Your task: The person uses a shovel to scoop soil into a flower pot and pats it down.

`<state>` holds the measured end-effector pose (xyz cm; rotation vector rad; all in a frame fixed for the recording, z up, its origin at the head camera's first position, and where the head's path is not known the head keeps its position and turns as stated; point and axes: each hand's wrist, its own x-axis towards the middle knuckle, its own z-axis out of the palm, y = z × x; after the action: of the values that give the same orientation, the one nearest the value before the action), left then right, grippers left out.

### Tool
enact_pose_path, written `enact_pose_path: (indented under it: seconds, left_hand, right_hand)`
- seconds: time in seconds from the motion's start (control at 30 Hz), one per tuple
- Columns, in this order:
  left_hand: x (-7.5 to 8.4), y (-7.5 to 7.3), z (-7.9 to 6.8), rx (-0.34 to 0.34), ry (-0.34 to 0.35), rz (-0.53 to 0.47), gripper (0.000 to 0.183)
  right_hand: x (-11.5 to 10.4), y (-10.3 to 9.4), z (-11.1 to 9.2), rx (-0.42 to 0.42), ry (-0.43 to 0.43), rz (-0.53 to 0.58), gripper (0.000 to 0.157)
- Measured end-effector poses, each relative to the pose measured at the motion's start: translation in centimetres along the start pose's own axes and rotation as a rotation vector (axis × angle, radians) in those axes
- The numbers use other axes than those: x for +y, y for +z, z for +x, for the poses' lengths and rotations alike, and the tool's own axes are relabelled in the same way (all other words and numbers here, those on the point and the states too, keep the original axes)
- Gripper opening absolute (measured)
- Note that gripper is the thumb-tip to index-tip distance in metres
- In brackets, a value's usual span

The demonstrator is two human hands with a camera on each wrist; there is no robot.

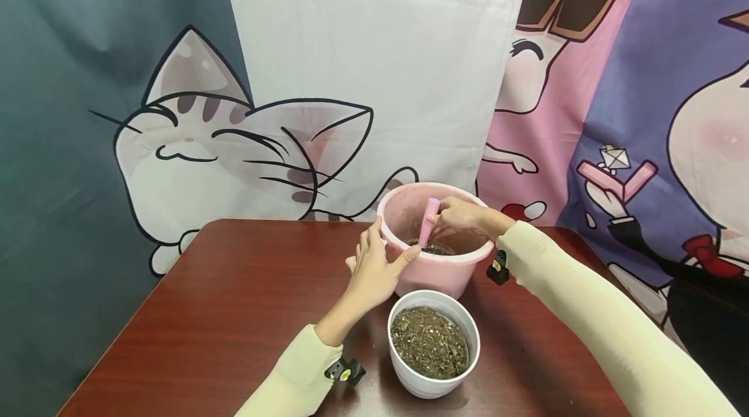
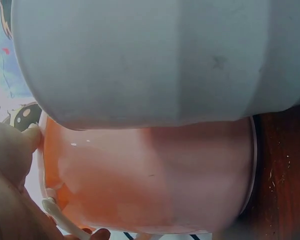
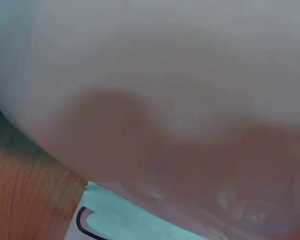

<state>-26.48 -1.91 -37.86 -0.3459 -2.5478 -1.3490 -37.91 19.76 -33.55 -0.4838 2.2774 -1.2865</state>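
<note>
A pink bucket (image 1: 441, 274) with soil low inside stands toward the back of the table. My left hand (image 1: 374, 267) grips its left rim, thumb on the near edge and fingers along the outside. Inside the bucket, my right hand (image 1: 459, 216) holds a pink-handled garden tool (image 1: 430, 218), handle upward; its working end is hidden behind the near rim. Just in front stands a white pot (image 1: 430, 389) nearly full of brown soil (image 1: 430, 342). In the left wrist view the white pot (image 2: 140, 60) overlaps the bucket (image 2: 155, 175). The bucket's wall (image 3: 180, 90) fills most of the right wrist view.
The reddish-brown table (image 1: 246, 313) runs up to a cartoon-printed cloth backdrop (image 1: 363, 33) behind the bucket. A few soil crumbs lie on the tabletop, seen in the left wrist view. Both forearms reach in around the white pot.
</note>
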Motion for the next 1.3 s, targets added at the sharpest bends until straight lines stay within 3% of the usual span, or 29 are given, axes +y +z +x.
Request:
enact_pose_path:
  seconds: [0.2,0.4,0.83,1.3]
  left_hand:
    - [0.3,0.0,-0.1,0.006,0.02,-0.001,0.093]
    - [0.3,0.2,0.1,0.003,0.026,-0.015,0.092]
    - [0.3,0.2,0.4,-0.005,0.025,-0.027,0.092]
    - [-0.1,-0.1,-0.1,0.011,0.019,-0.025,0.093]
  right_hand:
    - [0.0,-0.2,-0.2,0.025,0.015,-0.028,0.026]
    - [0.1,-0.4,-0.7,0.061,0.081,0.096,0.021]
    - [-0.4,-1.3,-1.6,0.198,0.083,0.285,0.011]
    - [-1.8,-2.8,-2.9,0.192,0.071,0.374,0.019]
